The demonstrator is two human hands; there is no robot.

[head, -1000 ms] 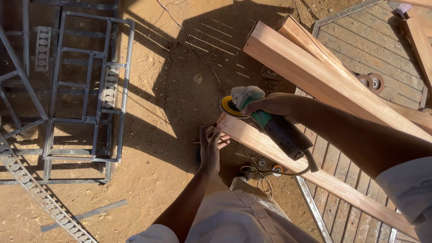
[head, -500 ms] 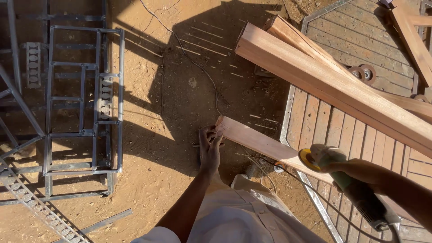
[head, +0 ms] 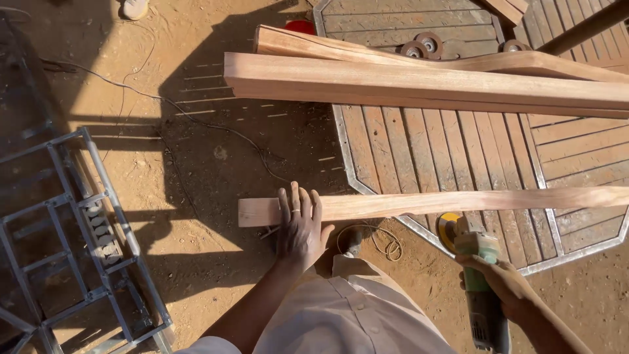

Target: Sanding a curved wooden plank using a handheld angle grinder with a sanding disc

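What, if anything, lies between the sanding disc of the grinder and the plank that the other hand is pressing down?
Nothing visible does. The grinder in the right hand sits just below the plank, which the left hand holds flat.

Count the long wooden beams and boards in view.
4 at least: one plank under the left hand; two thick beams stacked above; one dark board top right. Others may lie hidden.

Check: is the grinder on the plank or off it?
Off: the grinder, in the right hand, sits below the plank.
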